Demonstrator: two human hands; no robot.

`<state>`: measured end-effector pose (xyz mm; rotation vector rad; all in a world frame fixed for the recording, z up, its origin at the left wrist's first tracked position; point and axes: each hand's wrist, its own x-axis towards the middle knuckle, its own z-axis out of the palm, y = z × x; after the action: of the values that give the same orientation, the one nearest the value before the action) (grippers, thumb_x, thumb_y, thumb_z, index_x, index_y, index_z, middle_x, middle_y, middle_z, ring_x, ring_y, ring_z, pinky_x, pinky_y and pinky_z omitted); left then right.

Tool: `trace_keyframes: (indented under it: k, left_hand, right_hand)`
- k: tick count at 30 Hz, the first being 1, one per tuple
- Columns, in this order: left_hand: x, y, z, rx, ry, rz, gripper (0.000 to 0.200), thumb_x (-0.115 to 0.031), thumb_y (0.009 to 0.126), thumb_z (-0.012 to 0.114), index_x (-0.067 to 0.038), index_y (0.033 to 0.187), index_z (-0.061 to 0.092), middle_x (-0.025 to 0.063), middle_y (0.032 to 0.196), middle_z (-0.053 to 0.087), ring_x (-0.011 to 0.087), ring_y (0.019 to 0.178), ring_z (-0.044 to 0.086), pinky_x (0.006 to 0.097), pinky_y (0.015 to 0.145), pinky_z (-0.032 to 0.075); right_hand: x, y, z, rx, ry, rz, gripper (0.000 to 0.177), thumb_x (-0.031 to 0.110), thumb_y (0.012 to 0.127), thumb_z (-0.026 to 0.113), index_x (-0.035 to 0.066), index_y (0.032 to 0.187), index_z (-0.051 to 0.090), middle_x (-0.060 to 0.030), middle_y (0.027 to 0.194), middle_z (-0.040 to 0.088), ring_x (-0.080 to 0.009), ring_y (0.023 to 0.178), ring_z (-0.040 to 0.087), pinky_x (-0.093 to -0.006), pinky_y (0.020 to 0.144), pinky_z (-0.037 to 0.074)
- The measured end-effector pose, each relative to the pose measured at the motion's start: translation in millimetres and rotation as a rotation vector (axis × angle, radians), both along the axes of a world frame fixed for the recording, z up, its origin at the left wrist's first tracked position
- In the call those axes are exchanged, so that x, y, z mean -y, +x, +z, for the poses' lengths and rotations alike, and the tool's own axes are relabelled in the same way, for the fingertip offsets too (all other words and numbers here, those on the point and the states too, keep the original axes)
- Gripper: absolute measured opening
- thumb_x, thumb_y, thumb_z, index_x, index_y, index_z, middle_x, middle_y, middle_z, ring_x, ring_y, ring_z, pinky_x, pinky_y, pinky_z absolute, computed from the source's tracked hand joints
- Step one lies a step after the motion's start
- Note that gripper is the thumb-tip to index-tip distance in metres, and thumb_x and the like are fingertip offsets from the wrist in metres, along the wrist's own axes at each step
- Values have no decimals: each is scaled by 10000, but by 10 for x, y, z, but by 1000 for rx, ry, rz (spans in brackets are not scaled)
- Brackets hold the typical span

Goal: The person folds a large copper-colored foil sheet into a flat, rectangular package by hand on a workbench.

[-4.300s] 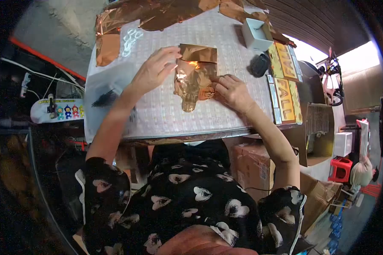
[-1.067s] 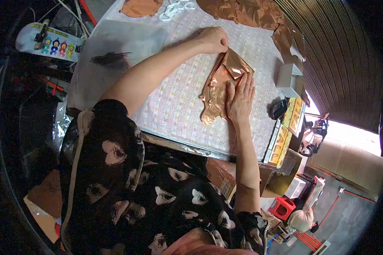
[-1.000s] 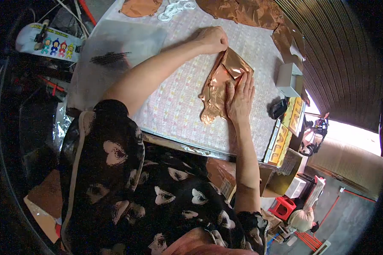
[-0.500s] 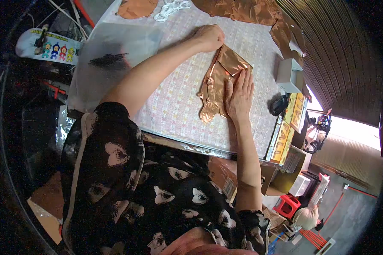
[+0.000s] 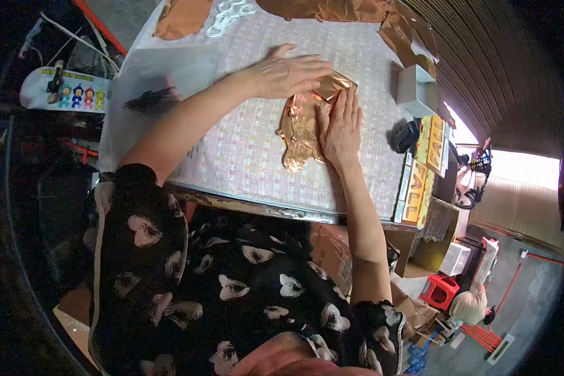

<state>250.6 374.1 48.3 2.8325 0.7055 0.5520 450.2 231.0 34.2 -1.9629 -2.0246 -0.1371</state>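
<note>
A folded copper-coloured foil balloon (image 5: 302,133), flat and wrinkled with small tabs along its edge, lies on the patterned table cover (image 5: 244,169). My left hand (image 5: 288,74) is stretched out, palm down, with its fingertips at the far end of the foil. Its fingers are straight and nothing shows in them. Flat along the right side of the balloon rests my right hand (image 5: 343,133), fingers extended and touching the foil. Part of the balloon is hidden beneath both hands.
More copper foil (image 5: 338,9) lies along the far edge, near a white ribbon bundle (image 5: 229,15). Clear plastic film (image 5: 169,66) covers the left. At right are a small white box (image 5: 415,94), a black object (image 5: 405,136) and yellow boxes (image 5: 415,194). A person (image 5: 470,307) is in the background.
My left hand has gone from a closed grip at the foil's far corner to lying flat with fingers stretched across its far end. My right hand stays on the foil.
</note>
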Motion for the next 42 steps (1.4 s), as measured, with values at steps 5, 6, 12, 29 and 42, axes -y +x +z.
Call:
trace_keyframes:
  k: [5, 6, 12, 29, 42]
  left_hand:
    - [-83, -56, -101, -138, 34, -24, 553, -454, 1113, 348, -203, 1604, 389, -21, 1690, 327, 159, 1543, 319, 576, 1240, 175]
    - [-90, -61, -93, -140, 32, -26, 553, -454, 1113, 348, -203, 1604, 389, -21, 1690, 327, 159, 1543, 319, 576, 1240, 175]
    - [-80, -83, -76, -166, 27, -50, 539, -395, 1116, 369, -209, 1622, 356, -15, 1697, 310, 176, 1565, 270, 556, 1274, 124]
    - [-40, -128, 3, -219, 54, -79, 892, -662, 931, 593, -237, 1651, 281, 34, 1722, 234, 228, 1588, 206, 576, 1290, 81]
    - [204, -58, 146, -203, 22, -142, 652, -477, 1044, 519, -278, 1634, 328, 39, 1726, 222, 246, 1590, 207, 600, 1282, 45]
  right_hand:
    - [5, 7, 4, 2, -16, -5, 743, 438, 1081, 451, -73, 1584, 257, -272, 1658, 276, -434, 1537, 268, -530, 1246, 233]
    - [3, 2, 5, -3, -14, 4, 742, 436, 1081, 451, -78, 1581, 259, -277, 1650, 289, -436, 1537, 268, -532, 1245, 233]
    - [14, 32, -9, 32, 32, 52, 723, 431, 1077, 464, -36, 1595, 275, -274, 1638, 315, -436, 1528, 286, -553, 1229, 247]
    - [29, 29, -15, 73, 29, 24, 734, 516, 1070, 450, 11, 1591, 337, -263, 1639, 325, -420, 1534, 281, -563, 1224, 243]
    - [33, 45, -28, 56, 52, 0, 736, 510, 1069, 439, 7, 1594, 325, -274, 1632, 322, -430, 1512, 314, -560, 1234, 227]
